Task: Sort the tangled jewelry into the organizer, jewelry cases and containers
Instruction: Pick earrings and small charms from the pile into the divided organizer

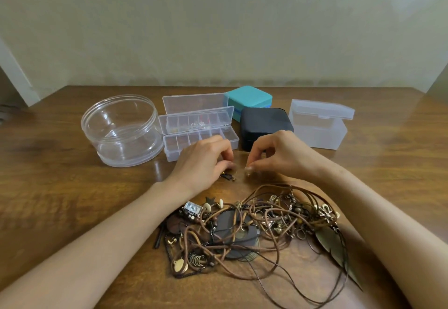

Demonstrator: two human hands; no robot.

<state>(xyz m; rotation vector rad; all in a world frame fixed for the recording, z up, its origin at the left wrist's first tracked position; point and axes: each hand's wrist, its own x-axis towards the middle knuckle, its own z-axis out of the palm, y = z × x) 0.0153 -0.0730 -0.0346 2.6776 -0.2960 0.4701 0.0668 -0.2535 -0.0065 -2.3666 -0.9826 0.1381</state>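
My left hand [203, 160] pinches a small dark piece [227, 176]. Just beside it, my right hand [278, 156] pinches a tiny piece [248, 174]. The tangled jewelry [254, 228] lies between my forearms, toward the table's [60, 187] near edge.

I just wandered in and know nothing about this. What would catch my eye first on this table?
The big tangle of jewelry near the front edge: brown cords, chains and pendants knotted together. Just behind it, the left hand pinches a small dark piece and the right hand a tiny glinting piece. Behind them stand a round clear tub at left and an open organizer.
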